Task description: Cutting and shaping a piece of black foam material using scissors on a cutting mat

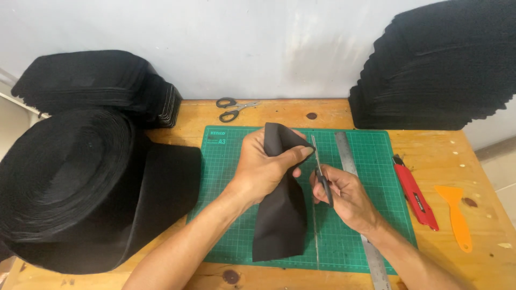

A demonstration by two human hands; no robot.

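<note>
Gripped: black fabric strip [282, 204], pinched in left hand [263, 169] over green cutting mat [371, 161]. Right hand [344, 196] closed on scissors [321, 172], blades at strip's right edge. Advice: keep fabric taut, cut straight. Hidden: scissor handles inside fist; strip's upper part behind fingers; steel ruler [357, 204] partly covered.

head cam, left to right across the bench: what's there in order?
Big black fabric roll → left hand gripping a black fabric piece → right hand with scissors → steel ruler → red utility knife → orange scraper.
</note>
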